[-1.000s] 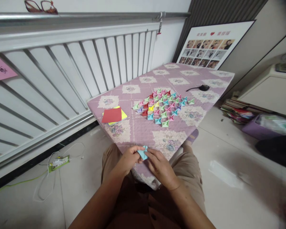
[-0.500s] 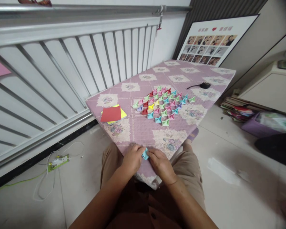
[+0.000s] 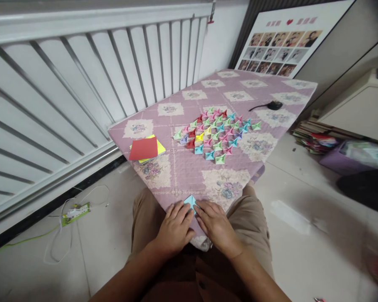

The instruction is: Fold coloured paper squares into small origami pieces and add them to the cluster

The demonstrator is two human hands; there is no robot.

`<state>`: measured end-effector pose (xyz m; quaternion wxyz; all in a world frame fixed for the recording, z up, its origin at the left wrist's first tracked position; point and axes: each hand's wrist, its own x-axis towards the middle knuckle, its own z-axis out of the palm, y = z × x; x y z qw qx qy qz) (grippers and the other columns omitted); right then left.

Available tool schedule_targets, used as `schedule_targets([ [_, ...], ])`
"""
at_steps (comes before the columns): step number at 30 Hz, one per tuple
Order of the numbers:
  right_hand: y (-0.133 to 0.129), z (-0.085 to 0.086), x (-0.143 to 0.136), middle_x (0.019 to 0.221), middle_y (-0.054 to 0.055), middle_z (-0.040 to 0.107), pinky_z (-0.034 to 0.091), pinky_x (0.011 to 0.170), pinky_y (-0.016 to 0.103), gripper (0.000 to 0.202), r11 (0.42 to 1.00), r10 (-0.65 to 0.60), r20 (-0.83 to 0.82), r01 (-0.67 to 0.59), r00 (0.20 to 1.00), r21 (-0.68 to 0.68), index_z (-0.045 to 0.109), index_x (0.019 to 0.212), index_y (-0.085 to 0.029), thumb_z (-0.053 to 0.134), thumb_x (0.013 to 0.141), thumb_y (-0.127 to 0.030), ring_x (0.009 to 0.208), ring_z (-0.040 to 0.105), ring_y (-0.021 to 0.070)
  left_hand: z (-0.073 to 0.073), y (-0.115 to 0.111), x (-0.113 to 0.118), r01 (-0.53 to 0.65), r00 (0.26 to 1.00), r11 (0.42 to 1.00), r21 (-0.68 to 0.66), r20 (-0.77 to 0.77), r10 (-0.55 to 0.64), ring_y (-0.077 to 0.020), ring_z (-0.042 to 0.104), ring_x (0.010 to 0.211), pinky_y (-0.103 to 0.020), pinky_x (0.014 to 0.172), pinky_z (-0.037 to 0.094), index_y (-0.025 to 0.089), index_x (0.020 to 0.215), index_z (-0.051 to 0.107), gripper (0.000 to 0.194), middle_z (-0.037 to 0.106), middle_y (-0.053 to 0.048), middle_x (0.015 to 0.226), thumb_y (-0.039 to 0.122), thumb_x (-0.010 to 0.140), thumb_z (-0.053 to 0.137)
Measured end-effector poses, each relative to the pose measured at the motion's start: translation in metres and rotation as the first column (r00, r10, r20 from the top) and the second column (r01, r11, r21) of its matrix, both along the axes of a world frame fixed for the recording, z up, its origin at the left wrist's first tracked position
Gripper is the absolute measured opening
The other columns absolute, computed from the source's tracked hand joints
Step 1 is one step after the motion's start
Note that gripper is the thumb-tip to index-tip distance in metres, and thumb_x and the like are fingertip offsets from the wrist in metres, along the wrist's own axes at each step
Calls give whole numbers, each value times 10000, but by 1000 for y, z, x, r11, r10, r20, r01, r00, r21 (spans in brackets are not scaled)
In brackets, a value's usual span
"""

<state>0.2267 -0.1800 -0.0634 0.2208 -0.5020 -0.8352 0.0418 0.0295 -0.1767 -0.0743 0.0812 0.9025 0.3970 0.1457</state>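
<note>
A small light-blue folded origami paper lies near the close corner of the table, its pointed top facing away from me. My left hand lies palm down with its fingers stretched out, the fingertips pressing on the paper's left side. From the other side, my right hand rests its extended fingers on the paper's right edge. The fingers cover the paper's lower part. Farther up the cloth stand rows of small folded paper pieces in green, pink, red, yellow and blue.
A stack of coloured paper sheets, red on top, lies at the left of the flowered tablecloth. A black object with a cord sits at the far right. A radiator stands behind; a power strip is on the floor.
Both hands have gone from pinching the blue paper to lying flatter with fingers stretched over it. The paper now shows more surface and a pointed top. The camera view has tilted slightly down.
</note>
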Motion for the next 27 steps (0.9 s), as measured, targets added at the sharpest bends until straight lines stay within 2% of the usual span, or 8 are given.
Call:
schedule_targets([
  [6, -1, 4, 5, 1342, 110, 540, 347, 1001, 512, 532, 993, 26, 85, -15, 996, -121, 474, 1357, -224, 584, 864, -392, 1253, 433, 290, -4, -5, -2, 14, 999, 999, 35, -31, -13, -323, 313, 1358, -507, 1114, 209, 162, 1366, 453, 629, 411, -136, 1452, 537, 863, 498],
  [11, 7, 5, 4, 1430, 129, 446, 257, 1024, 610, 665, 984, 6, 152, 21, 988, -178, 376, 1424, -229, 546, 855, -528, 1326, 339, 336, -3, -4, -4, 33, 998, 999, 20, -63, -31, -337, 303, 1364, -515, 1107, 211, 159, 1376, 438, 735, 382, -140, 1471, 654, 833, 462],
  [14, 10, 5, 7, 1455, 131, 409, 237, 1029, 625, 718, 980, 42, 165, -9, 985, -200, 329, 1445, -229, 520, 848, -580, 1357, 294, 336, -3, -4, -4, 35, 997, 999, 24, -70, -33, -335, 306, 1363, -512, 1106, 210, 160, 1377, 436, 753, 373, -138, 1477, 673, 826, 454],
  [18, 13, 3, 10, 1470, 132, 386, 216, 1042, 627, 740, 983, 82, 181, -50, 980, -179, 285, 1462, -237, 521, 848, -578, 1384, 252, 324, -2, -4, -4, 33, 997, 999, 14, -63, -32, -334, 317, 1356, -512, 1108, 202, 161, 1372, 448, 741, 400, -145, 1458, 664, 827, 463],
  [22, 24, 2, 10, 1459, 128, 404, 243, 1026, 620, 700, 988, 42, 178, -14, 983, -156, 340, 1438, -238, 513, 852, -581, 1379, 261, 327, 0, -4, -4, 28, 998, 1000, -7, -63, -28, -335, 303, 1362, -510, 1112, 194, 172, 1386, 434, 733, 381, -143, 1470, 647, 830, 471],
  [24, 30, 2, 10, 1438, 128, 435, 274, 1015, 594, 620, 991, 7, 138, 11, 990, -134, 403, 1404, -234, 503, 875, -541, 1358, 305, 320, 1, -4, -4, 29, 998, 999, -14, -64, -29, -334, 295, 1366, -510, 1112, 195, 185, 1396, 421, 728, 369, -135, 1479, 641, 830, 476],
  [27, 34, 4, 11, 1305, 114, 567, 337, 990, 496, 391, 996, -74, -24, 72, 997, -59, 547, 1277, -231, 473, 928, -392, 1235, 463, 263, 2, -4, -5, 28, 997, 999, -23, -64, -30, -326, 286, 1370, -510, 1109, 200, 185, 1411, 395, 728, 363, -130, 1483, 624, 836, 480],
])
